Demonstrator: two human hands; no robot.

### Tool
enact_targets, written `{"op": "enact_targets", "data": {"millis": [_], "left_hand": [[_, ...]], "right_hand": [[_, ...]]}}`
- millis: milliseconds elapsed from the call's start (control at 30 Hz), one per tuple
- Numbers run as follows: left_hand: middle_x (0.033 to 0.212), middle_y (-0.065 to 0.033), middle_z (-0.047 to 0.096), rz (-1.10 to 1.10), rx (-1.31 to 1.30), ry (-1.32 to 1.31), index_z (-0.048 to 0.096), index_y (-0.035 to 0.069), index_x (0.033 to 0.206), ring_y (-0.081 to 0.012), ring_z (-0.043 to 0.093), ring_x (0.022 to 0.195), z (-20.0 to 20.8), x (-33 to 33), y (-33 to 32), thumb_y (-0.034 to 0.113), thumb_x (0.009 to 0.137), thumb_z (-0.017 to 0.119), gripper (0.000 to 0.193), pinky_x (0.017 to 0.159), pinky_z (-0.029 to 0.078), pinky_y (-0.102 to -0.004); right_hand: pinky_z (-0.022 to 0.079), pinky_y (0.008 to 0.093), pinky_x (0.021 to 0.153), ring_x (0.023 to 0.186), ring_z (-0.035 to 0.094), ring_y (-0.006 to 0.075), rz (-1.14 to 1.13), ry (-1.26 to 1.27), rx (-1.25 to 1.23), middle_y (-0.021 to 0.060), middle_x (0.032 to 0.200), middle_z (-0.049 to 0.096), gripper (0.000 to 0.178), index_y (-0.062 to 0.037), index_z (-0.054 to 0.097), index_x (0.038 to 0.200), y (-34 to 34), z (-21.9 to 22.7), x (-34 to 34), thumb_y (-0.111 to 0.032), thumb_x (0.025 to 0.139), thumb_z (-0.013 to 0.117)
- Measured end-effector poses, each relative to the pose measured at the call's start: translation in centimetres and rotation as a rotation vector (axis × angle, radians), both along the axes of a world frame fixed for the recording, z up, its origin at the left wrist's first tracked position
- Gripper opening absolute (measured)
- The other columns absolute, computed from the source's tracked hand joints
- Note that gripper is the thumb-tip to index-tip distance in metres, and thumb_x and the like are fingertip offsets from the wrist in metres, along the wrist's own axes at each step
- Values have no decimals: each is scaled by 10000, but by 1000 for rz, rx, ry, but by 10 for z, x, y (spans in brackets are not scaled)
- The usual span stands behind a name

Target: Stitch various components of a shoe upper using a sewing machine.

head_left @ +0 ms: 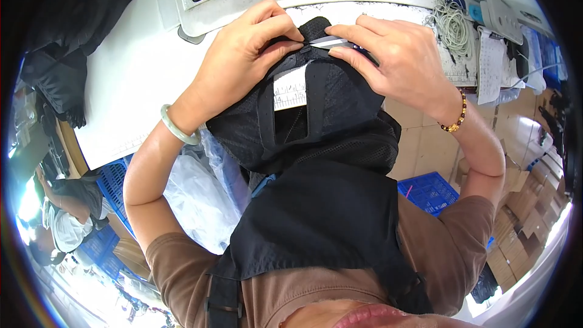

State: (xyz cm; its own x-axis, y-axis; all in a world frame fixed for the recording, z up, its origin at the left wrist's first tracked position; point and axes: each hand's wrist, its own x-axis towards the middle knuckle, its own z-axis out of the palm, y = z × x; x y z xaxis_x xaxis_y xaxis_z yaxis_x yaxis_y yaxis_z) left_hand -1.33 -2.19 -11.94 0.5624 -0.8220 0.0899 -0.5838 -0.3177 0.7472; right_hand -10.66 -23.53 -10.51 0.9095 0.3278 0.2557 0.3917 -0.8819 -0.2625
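Left hand (pixel 246 48) is grasping — thumb and index are pinching the near-side seam of a black fabric piece (pixel 349 97) at its far end. Right hand (pixel 398 54) is also closed, gripping small metal snips (pixel 333 42) between thumb and fingers, with the tip pointing left at the other hand's fingertips. Exact tool type is hard to tell; the grip is covering most of the handle.

Why this hold: the left pinch is probably steadying the cloth right where the tip is meeting it, and the short grip is likely giving fine control. Both wrists are bending inward, so the fingertips are nearly meeting over one spot.

Position: the fabric piece is lying between and below the two hands, its far tip sitting in the gap between them. The bulk is hanging toward the body, its mesh part below the right hand. Two straps (pixel 314 97) are running down from the pinch, and a white ruler strip (pixel 290 90) is showing between them.

Around: white table (pixel 133 97) is extending left of the left hand; a cord coil (pixel 452 29) is lying right of the right hand.
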Motion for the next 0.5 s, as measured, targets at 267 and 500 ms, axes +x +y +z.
{"op": "enact_targets", "data": {"millis": [267,500], "left_hand": [[901,-38,564,0,-3,-23,621,68,900,-205,625,798,-3,0,1,69,800,657,106,686,495,-284],[900,-36,551,-47,-79,-276,642,70,899,-204,582,762,-11,1,4,19,749,681,163,646,470,-286]], "right_hand": [[474,287,540,624,618,176,0,-3,-10,-3,725,608,197,-118,674,904,1,2,0,-291,814,643],[464,294,523,613,618,178,47,-7,-82,5,702,574,192,-106,595,787,4,3,6,-292,830,619]]}}
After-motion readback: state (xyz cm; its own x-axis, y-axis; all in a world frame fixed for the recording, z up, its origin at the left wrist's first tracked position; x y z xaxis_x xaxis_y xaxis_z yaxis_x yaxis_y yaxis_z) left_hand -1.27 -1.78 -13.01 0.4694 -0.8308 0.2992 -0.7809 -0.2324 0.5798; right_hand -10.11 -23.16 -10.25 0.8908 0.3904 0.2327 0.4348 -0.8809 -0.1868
